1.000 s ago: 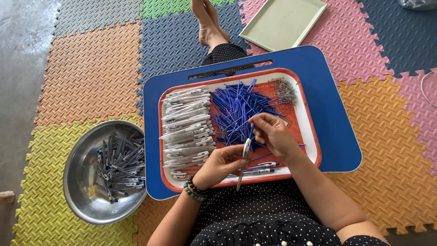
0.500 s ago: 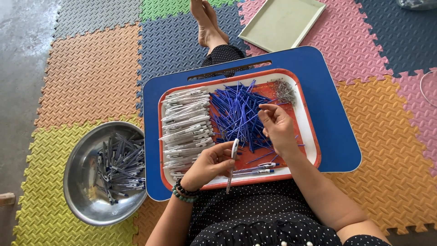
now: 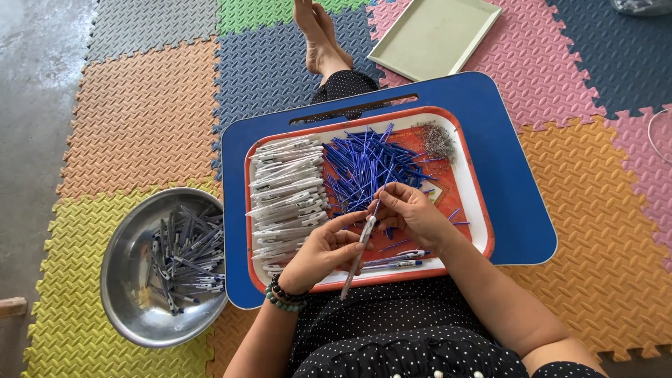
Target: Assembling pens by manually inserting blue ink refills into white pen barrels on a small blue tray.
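Foam mat floor (image 3: 140, 119), blue lap tray (image 3: 504, 161), left fingers (image 3: 343, 238) grasping pen barrel (image 3: 358, 253), right fingers (image 3: 392, 203) pinching refill (image 3: 379, 203)

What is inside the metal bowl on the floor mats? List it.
The metal bowl holds a loose heap of grey pens piled toward its right side, with bare metal showing on the left. Whatever lies beneath the heap is covered.

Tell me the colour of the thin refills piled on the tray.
Blue refills, clearest in the head view, on the orange-rimmed tray.
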